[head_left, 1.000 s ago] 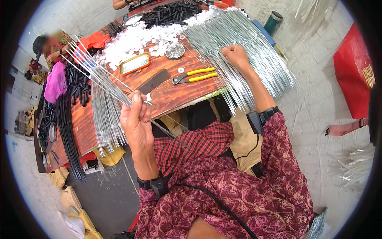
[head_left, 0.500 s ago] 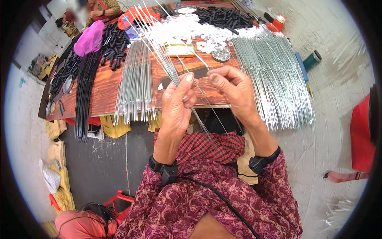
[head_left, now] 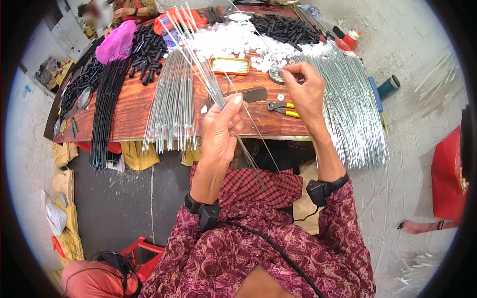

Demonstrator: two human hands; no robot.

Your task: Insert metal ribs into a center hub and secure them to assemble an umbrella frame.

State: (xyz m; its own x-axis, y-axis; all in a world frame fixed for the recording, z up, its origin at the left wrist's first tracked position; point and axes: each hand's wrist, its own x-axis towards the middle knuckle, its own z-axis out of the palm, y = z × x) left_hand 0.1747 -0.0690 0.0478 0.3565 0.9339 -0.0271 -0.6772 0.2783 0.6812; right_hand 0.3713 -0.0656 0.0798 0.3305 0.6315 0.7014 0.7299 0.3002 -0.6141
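Observation:
My left hand (head_left: 222, 126) is closed around a bundle of thin metal rods (head_left: 211, 84), which fan out upward and trail below the fist toward my lap. One rod (head_left: 253, 121) slants away from the others beside my thumb. Over the table to the right, my right hand (head_left: 305, 92) pinches the lower end of a thin metal rod (head_left: 264, 40) that runs up toward the far edge. Its fingertips are right by a round tin (head_left: 276, 75) of small metal pieces, partly covered by the hand. Yellow-and-black pliers (head_left: 284, 109) lie below them.
White caps (head_left: 228, 36) and black tubes (head_left: 283, 30) lie heaped at the back. Rod bundles, silver (head_left: 171, 102), black (head_left: 107, 114) and a large silver one at right (head_left: 350, 104), overhang the front edge. A yellow tray (head_left: 229, 66) and dark bar (head_left: 251, 94) lie between. Another person (head_left: 134, 9) sits far left.
My right hand has moved right and away from the left hand, to the round tin, and the rod in its fingers shifted with it. The pliers have come into sight. My left hand barely moved.

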